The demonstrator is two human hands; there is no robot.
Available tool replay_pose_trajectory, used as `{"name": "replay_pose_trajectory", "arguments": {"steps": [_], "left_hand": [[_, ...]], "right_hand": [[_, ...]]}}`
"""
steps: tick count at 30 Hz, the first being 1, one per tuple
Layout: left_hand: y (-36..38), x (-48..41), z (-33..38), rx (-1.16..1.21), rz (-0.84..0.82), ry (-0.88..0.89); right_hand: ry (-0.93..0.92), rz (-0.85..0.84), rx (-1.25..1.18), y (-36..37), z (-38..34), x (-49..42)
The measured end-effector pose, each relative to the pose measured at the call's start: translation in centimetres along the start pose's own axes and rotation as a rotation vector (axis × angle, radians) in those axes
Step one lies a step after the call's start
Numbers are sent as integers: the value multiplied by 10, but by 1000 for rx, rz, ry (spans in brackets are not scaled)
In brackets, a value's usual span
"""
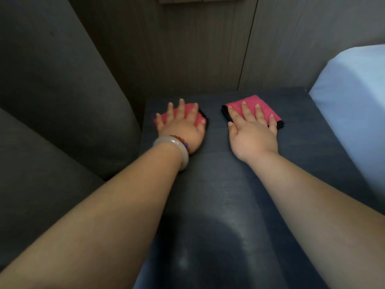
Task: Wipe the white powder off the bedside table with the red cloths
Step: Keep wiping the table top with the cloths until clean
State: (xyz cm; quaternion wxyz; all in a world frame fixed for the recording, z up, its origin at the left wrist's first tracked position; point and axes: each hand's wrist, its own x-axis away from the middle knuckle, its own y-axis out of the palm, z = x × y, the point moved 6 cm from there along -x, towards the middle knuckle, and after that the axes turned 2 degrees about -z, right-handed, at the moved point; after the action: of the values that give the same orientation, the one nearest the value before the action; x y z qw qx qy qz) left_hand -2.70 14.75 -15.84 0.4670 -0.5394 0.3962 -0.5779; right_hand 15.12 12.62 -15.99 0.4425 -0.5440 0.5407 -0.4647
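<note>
So both hands lie flat, fingers spread: left hand [180, 130] pressing one red cloth [188, 112], right hand [253, 132] another [253, 102], on the dark bedside table [210, 205]; grey sofa [54, 97] at 9 o'clock, white bedding [354, 105] at 3.

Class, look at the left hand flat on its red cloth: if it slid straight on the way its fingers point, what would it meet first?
The left hand points toward the back of the bedside table. Beyond the red cloth it would probably meet the wooden wall panel first; depth is unclear.

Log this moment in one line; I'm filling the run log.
left hand flat on red cloth | right hand flat on second cloth | table
</note>
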Motion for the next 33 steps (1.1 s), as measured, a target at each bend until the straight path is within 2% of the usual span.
{"name": "replay_pose_trajectory", "arguments": {"steps": [4, 6, 8, 10, 14, 17, 20, 22, 24, 28, 30, 33], "left_hand": [[-12, -28, -20, 60, 12, -207], [-4, -18, 10, 58, 32, -130], [7, 0, 40, 23, 65, 49], [4, -4, 35, -11, 92, 116], [-17, -43, -35, 55, 28, -142], [-16, -43, -31, 84, 39, -234], [3, -9, 28, 30, 92, -2], [9, 3, 42, -19, 119, 142], [2, -8, 21, -17, 80, 126], [1, 2, -17, 39, 1, -101], [13, 44, 6, 29, 47, -35], [32, 110, 25, -26, 89, 189]], "right_hand": [[-6, 6, -4, 0, -1, 0], [1, 6, -5, 0, -1, -1], [3, -1, -3, 0, -1, -1], [0, 7, -3, -1, -1, -1], [-12, 3, -7, 0, -2, 0], [-9, 5, -9, 0, -1, -1], [-5, 2, -7, 0, -1, -2], [-4, 8, -11, -1, -2, -1], [-9, 6, -12, -2, -1, -1], [-9, -2, -11, 0, -1, -2], [-3, -4, -17, 0, -1, -2], [-3, -16, -22, -1, -1, -1]]}}
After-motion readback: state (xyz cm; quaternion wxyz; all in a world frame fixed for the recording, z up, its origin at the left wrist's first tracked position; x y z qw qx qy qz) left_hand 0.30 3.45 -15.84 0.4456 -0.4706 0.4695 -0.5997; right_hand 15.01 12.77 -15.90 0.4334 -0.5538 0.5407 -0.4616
